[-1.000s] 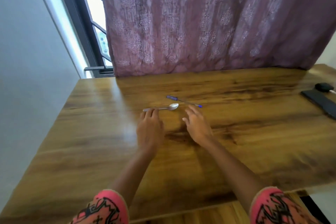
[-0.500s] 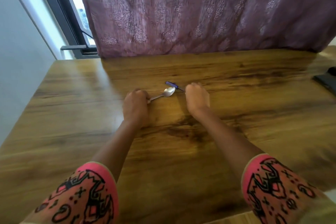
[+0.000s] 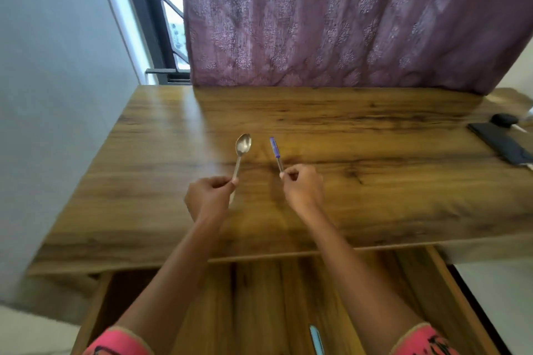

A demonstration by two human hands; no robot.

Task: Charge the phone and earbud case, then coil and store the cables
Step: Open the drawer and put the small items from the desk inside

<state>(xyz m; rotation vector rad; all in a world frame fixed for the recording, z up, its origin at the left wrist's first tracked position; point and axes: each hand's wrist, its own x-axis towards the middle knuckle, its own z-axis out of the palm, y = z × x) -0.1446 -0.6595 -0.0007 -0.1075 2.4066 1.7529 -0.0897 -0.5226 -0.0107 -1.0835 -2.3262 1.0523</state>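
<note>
My left grip (image 3: 210, 196) is clenched around the handle of a silver metal spoon (image 3: 243, 147), pinching it near its end so the bowl points toward the far side. My right grip (image 3: 302, 187) is curled around the lower end of a slim pen with a blue cap and a clear barrel (image 3: 275, 150), its capped end also aimed away from me. Spoon and pen stand nearly parallel, just beside each other, over the middle of the brown wood-grain surface (image 3: 389, 196).

The flat black phone (image 3: 500, 144) lies at the far right edge of the surface, well apart from both grips. The small dark rounded earbud case (image 3: 503, 119) sits just beyond the phone's far end. A white bit shows beside the case, too small to tell what it is.

Below the near edge of the surface an open wooden drawer (image 3: 259, 297) is pulled out toward me, and a narrow light blue object (image 3: 315, 340) lies in it near the bottom. Pink patterned sleeves (image 3: 118, 343) cover my upper arms. A mauve patterned curtain (image 3: 346, 23) hangs behind the far edge, with a dark-framed window (image 3: 164, 8) and a pale grey wall (image 3: 57, 66) to its left.
</note>
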